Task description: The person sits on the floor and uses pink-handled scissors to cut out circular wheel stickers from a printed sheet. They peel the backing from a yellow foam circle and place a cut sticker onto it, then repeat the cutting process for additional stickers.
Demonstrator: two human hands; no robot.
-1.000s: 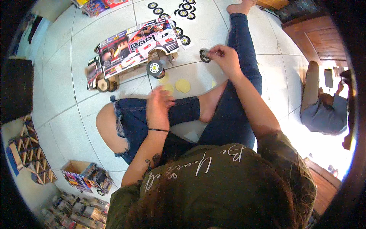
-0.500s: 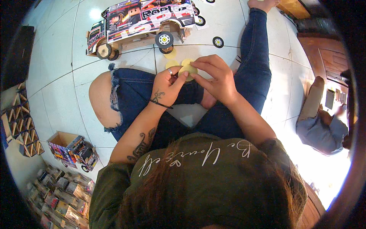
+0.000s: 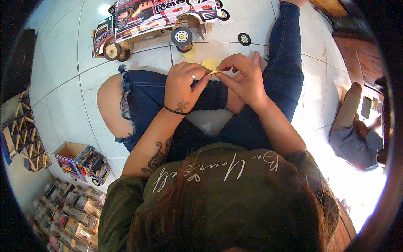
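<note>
A thin pale-yellow piece (image 3: 215, 72), seen nearly edge-on, is pinched between both hands (image 3: 183, 85).

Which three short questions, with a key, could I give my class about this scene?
1. What are the left hand and right hand holding between their fingertips?
2. True or false: the loose wheel lies on the floor, apart from the toy truck.
3. Which hand is nearer the black band: A, right; B, left?

Key: 1. A thin yellow piece; 2. True; 3. B.
</note>
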